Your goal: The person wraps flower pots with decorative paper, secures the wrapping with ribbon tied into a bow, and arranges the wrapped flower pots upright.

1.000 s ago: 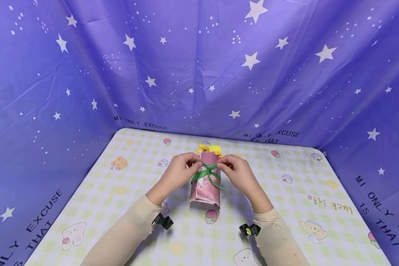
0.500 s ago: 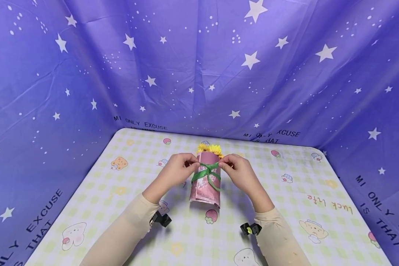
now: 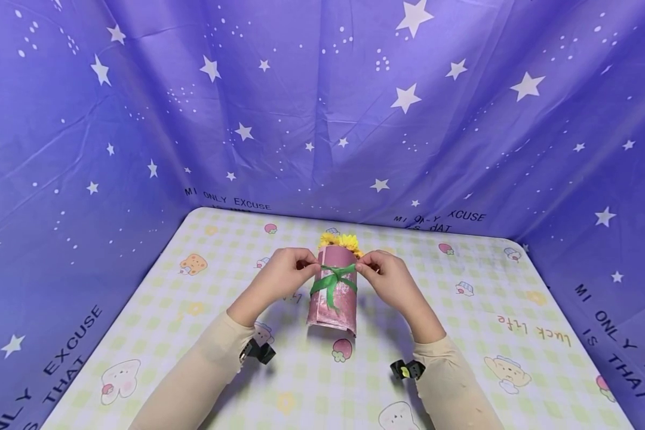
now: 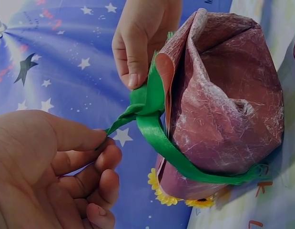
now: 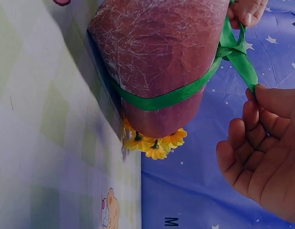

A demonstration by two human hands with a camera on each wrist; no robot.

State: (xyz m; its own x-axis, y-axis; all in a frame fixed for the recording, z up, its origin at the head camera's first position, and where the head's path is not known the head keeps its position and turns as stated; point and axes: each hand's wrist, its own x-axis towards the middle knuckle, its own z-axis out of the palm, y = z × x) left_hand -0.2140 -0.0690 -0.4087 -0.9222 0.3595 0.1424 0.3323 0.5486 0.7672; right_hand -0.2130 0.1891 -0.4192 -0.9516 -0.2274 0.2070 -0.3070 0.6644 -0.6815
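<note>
A bouquet wrapped in pink, crinkled paper (image 3: 333, 319) lies at the middle of the table, its yellow flowers (image 3: 348, 241) pointing away from me. Round the wrap runs a green ribbon (image 5: 161, 101), knotted at the front. My left hand (image 3: 285, 275) pinches a narrow, twisted part of the ribbon (image 4: 122, 118) between thumb and forefinger, left of the knot. On the other side, my right hand (image 3: 389, 278) pinches a flatter part the same way. In the right wrist view, the right hand's other fingers (image 5: 237, 133) curl loosely. One ribbon tail hangs down the wrap's front.
The table (image 3: 193, 370) wears a checked cloth printed with cartoon figures and strawberries. Behind and on both sides hangs a purple curtain (image 3: 312, 107) with white stars. Black wrist cameras (image 3: 407, 370) sit below both sleeves.
Both hands have drawn slightly apart, pulling the ribbon outward. The loop curving over the lower right of the wrap has shrunk, and a tail now hangs down the front. The bouquet stays in place.
</note>
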